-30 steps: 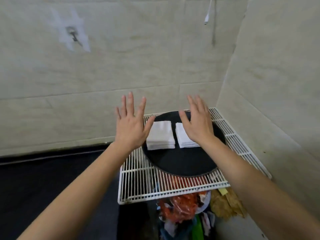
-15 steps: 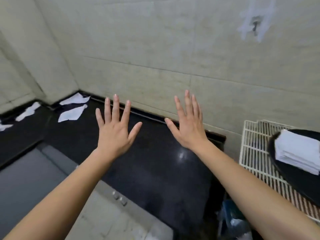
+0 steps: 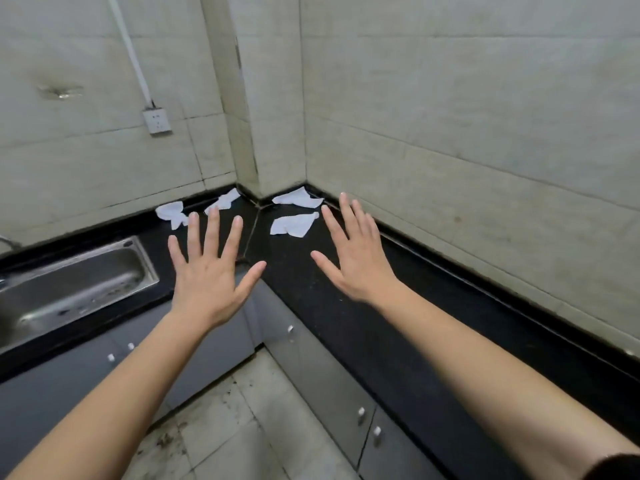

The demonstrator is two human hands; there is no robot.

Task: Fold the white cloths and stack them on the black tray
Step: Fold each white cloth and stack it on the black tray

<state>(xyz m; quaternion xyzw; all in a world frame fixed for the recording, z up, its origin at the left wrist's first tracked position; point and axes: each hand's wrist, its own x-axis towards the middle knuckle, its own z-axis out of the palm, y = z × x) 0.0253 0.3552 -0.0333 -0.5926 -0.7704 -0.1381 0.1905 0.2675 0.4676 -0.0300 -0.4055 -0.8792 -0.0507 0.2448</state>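
Note:
Several crumpled white cloths lie on the black countertop (image 3: pixel 346 306) in the far corner: one at the left (image 3: pixel 172 213), one beside it (image 3: pixel 224 199), one against the right wall (image 3: pixel 298 198) and one nearer me (image 3: pixel 293 225). My left hand (image 3: pixel 207 271) is raised with fingers spread and holds nothing; it hangs in front of the corner, short of the cloths. My right hand (image 3: pixel 356 261) is likewise spread and empty, just right of the nearest cloth. The black tray is out of view.
A steel sink (image 3: pixel 74 284) is set in the counter at the left. A wall socket (image 3: pixel 156 121) with a white cable duct sits above it. Grey cabinet doors (image 3: pixel 322 368) run below the L-shaped counter. Tiled floor lies between them.
My view has swung left, away from the wire rack and tray with folded stacks, to the counter corner with the loose cloths and the sink. Both hands stay spread and empty.

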